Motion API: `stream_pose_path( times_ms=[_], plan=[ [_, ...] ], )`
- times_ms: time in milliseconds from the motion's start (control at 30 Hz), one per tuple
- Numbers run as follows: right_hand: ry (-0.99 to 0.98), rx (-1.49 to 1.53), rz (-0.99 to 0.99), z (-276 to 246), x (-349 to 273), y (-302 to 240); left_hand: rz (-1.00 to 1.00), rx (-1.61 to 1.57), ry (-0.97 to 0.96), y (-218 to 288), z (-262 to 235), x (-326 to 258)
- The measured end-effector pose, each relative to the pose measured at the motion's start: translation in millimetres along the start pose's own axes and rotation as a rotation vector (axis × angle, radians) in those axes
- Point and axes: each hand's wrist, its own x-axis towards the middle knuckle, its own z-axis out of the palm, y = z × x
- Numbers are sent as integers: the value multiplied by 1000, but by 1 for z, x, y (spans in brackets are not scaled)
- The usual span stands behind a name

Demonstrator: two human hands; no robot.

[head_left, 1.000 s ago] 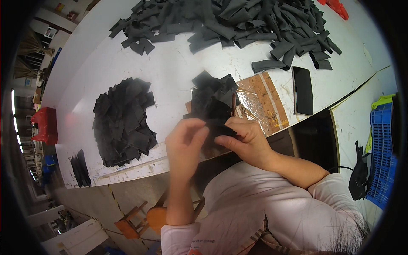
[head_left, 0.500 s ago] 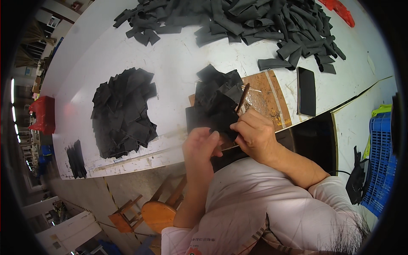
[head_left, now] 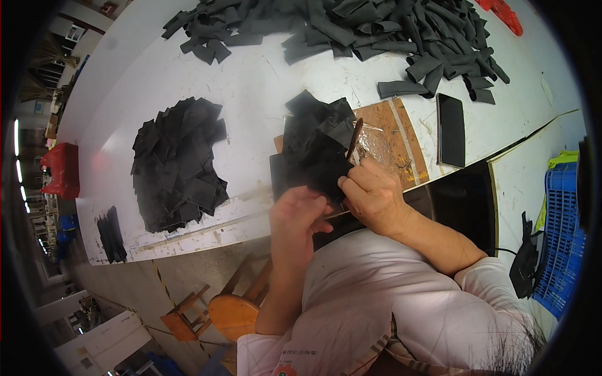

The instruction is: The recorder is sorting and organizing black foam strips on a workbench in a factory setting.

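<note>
My right hand [head_left: 375, 195] is closed, with thumb and forefinger pinching the right edge of a black fabric piece [head_left: 327, 166]. A slim reddish-brown tool [head_left: 355, 139] sticks up from the same hand; its lower end is hidden in the grip. At the near edge of the fabric, my left hand [head_left: 295, 219] has its fingers curled and its thumb pressed in on the cloth. Beneath and behind lie more black fabric pieces [head_left: 307, 111], heaped on a brown cardboard sheet [head_left: 392, 141] covered partly with clear tape.
A neat pile of black fabric pieces [head_left: 179, 163] lies on the white table [head_left: 251, 81] to the left. Dark grey fabric tubes [head_left: 401, 47] heap at the back. A phone [head_left: 451, 130] rests at right, near a blue crate [head_left: 558, 232]. Wooden stools [head_left: 232, 316] stand below.
The view has shifted slightly. My left thumb and fingers have drawn closer together at the fabric's near edge; my right hand keeps its pinch and the brown tool.
</note>
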Motion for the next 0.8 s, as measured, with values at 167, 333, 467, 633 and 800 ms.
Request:
stream_pose_path(
  times_ms=[167,333,467,633,800],
  plan=[
    [-9,-60,-51,2,0,0,-33,-37,-20,-2,-1,2],
    [8,-103,-119,5,-2,2,-54,-14,9,-3,-1,5],
    [-17,-112,-136,7,-4,4,-60,-31,24,-4,0,5],
    [-31,-106,-168,8,-4,4,-46,15,65,-9,-2,9],
    [-37,-84,-180,10,-9,3,-39,39,84,-14,-6,11]
  ],
)
